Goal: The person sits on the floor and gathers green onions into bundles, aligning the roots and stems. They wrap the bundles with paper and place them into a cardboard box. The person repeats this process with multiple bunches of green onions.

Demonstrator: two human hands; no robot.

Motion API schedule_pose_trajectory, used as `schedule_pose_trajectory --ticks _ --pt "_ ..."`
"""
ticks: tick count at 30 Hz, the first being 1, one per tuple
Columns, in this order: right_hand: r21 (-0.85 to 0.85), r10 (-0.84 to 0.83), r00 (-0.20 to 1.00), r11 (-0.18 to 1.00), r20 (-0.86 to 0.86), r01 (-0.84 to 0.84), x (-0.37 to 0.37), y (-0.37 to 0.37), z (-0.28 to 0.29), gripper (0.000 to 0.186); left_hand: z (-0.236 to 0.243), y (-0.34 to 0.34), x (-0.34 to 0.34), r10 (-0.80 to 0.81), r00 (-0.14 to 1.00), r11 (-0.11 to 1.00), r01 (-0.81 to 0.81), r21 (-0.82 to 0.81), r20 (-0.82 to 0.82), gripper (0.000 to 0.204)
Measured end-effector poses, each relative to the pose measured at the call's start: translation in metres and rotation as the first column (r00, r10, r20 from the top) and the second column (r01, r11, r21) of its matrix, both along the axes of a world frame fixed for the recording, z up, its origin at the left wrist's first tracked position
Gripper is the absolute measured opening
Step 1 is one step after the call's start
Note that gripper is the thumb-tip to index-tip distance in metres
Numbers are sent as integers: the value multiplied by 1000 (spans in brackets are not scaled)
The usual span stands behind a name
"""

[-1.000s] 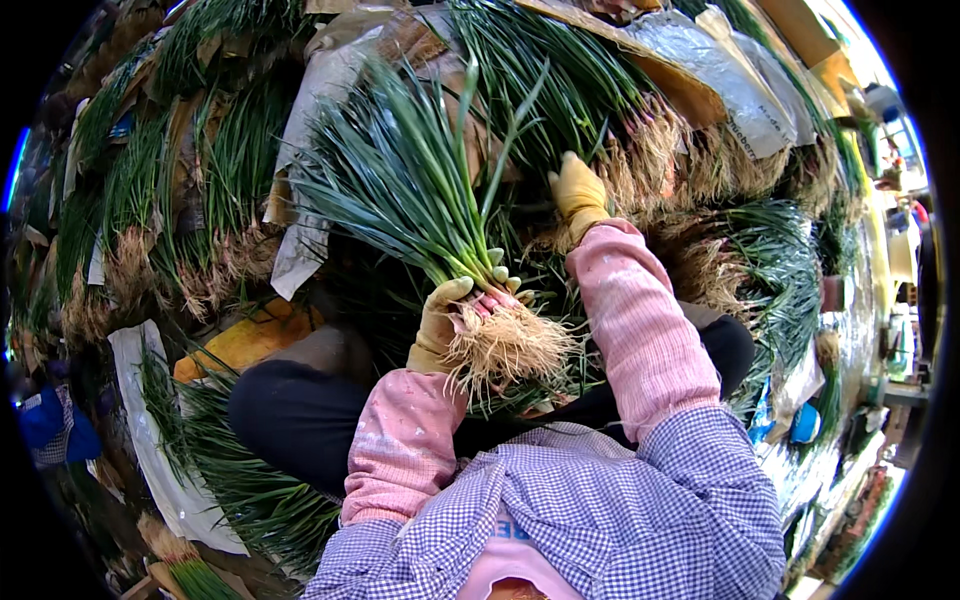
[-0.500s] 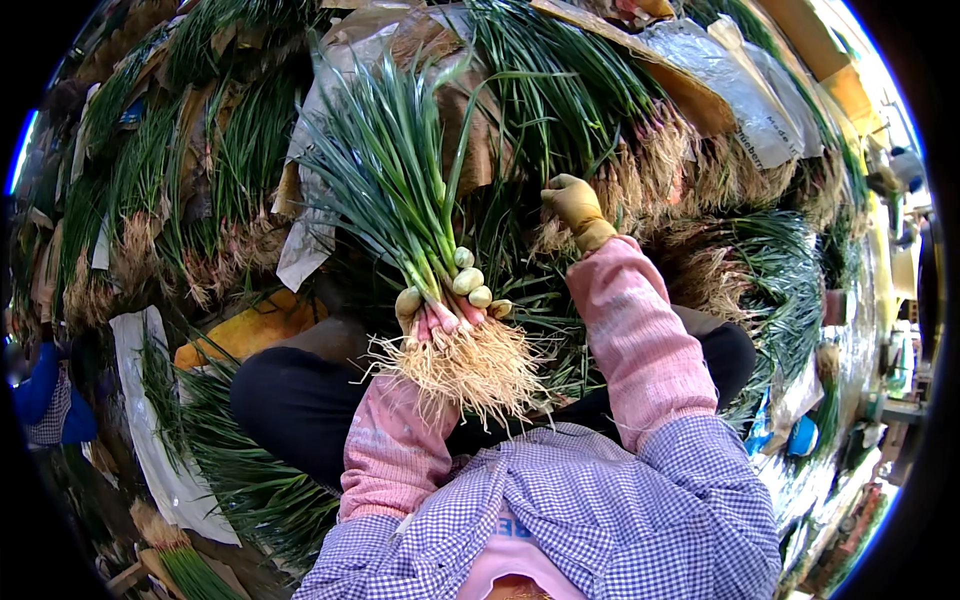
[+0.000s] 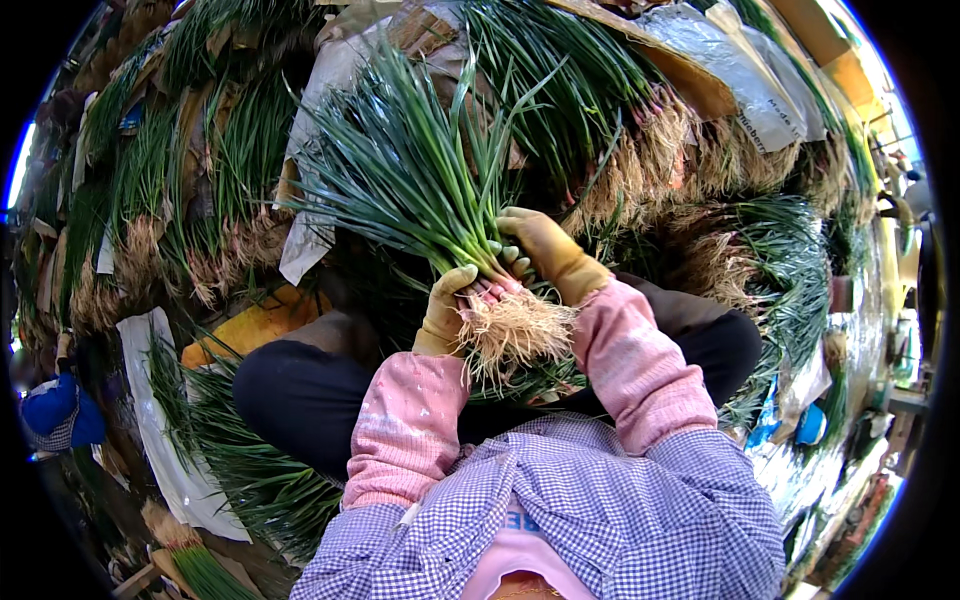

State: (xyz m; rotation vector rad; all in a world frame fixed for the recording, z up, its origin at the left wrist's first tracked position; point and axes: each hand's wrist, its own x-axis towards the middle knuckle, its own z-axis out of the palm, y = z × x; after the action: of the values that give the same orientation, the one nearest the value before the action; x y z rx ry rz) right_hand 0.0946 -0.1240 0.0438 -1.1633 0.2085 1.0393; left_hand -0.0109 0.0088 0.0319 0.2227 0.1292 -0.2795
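A thick bunch of green onions [image 3: 450, 200] is held over my lap, its green leaves fanning up and away from me. Its pale, stringy roots [image 3: 515, 330] point back toward my body. My left hand [image 3: 445, 310], in a yellowish glove, grips the bunch from the left at the pinkish stem bases. From the right, my right hand [image 3: 545, 250], gloved the same way, closes round the stems just above the roots. Some of its fingers are hidden behind the stems.
Rows of green onions [image 3: 640, 150] lie beyond my hands, with another pile [image 3: 770, 260] to the right. A loose heap [image 3: 260, 450] lies by my left knee, beside a white sheet [image 3: 180, 430]. A person in blue [image 3: 65, 410] is at the far left.
My right hand has come back from the far pile and now grips the held bunch. The left hand has shifted its hold, and the bunch has turned and moved slightly right.
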Motion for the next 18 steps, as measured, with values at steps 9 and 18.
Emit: schedule_pose_trajectory --ticks 9,18 --pt "-626 422 480 647 769 436 11 -21 -32 25 12 6 -7 121 992 986 -115 -119 44 66" --pt "-877 662 608 463 438 128 -1 -34 33 28 -2 10 11 -51 999 994 49 97 14 55"
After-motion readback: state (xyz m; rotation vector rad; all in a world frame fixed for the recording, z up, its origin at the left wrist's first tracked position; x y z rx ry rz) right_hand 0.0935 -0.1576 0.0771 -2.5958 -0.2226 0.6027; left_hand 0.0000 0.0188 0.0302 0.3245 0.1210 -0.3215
